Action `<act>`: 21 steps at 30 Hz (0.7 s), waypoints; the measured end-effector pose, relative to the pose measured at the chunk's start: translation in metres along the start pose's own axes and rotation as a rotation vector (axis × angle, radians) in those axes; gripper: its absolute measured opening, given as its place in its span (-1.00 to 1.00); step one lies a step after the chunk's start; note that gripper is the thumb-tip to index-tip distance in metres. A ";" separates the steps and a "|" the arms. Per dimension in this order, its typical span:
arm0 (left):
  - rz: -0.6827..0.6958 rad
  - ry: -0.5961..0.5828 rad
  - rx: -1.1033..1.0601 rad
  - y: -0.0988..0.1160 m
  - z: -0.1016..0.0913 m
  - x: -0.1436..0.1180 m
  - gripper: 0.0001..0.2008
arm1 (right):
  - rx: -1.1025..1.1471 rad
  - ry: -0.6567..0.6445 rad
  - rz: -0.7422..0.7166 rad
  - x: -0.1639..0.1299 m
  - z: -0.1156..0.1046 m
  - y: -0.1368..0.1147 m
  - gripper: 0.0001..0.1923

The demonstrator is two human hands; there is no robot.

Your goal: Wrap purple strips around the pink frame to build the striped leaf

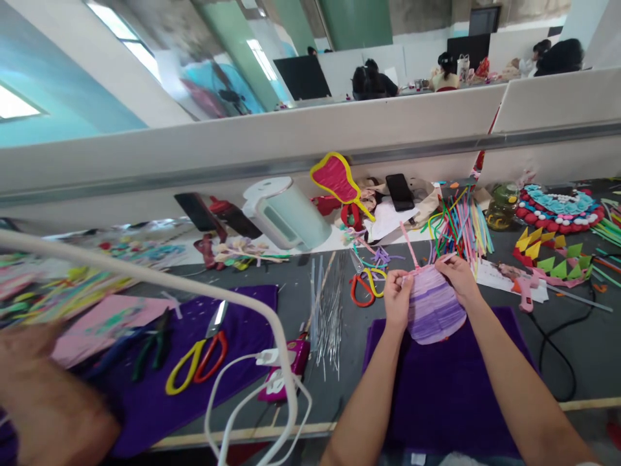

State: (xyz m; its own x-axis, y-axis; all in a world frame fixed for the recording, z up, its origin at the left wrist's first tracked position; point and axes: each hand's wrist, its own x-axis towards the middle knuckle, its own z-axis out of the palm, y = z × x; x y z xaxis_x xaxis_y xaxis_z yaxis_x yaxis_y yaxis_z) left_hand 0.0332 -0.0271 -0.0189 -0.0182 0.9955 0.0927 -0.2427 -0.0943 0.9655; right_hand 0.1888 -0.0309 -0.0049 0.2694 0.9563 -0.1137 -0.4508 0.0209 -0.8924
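A rounded craft piece (pixel 435 309), striped in light and dark purple, hangs upright between my hands. My left hand (pixel 398 299) pinches its upper left edge. My right hand (pixel 457 279) is closed on its upper right edge, where a bit of pink stem shows by the fingers. A pink pipe cleaner (pixel 410 244) sticks up from the top of the piece, close to my left fingertips. Below lies a dark purple cloth (pixel 451 395). Scissors with red and yellow handles (pixel 372 285) rest just left of my left hand.
A hot glue gun (pixel 524 290) with a black cord lies at right. Behind are coloured pipe cleaners (pixel 460 223) and a yellow-rimmed red fan (pixel 339 178). At left are wire pieces (pixel 330 323), a power strip (pixel 286 372), a white cable (pixel 233 294) and another person's hand (pixel 53 401).
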 end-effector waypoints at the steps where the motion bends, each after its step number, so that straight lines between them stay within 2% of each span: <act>1: 0.014 0.011 0.023 -0.001 0.000 0.000 -0.73 | 0.002 0.007 0.007 0.000 0.000 0.001 -0.60; 5: 0.073 0.047 0.122 -0.001 0.000 -0.001 -0.76 | -0.029 0.012 0.007 0.001 0.000 0.003 -0.60; 11: 0.118 0.068 0.087 0.004 0.002 -0.003 -0.76 | -0.098 0.036 -0.063 0.000 0.001 0.003 -0.62; 16: -0.006 0.030 -0.002 0.004 0.000 -0.002 -0.73 | -0.029 0.017 0.011 0.001 -0.001 0.001 -0.63; 21: -0.065 -0.019 -0.078 0.003 0.000 -0.001 -0.74 | -0.043 0.031 -0.034 0.002 -0.002 0.001 -0.65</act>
State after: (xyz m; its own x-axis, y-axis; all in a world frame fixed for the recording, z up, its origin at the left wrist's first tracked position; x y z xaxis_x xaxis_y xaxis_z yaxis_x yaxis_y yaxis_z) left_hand 0.0323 -0.0281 -0.0166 0.0182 0.9992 0.0362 -0.3175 -0.0286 0.9478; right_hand 0.1909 -0.0298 -0.0071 0.3101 0.9458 -0.0960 -0.4043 0.0398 -0.9138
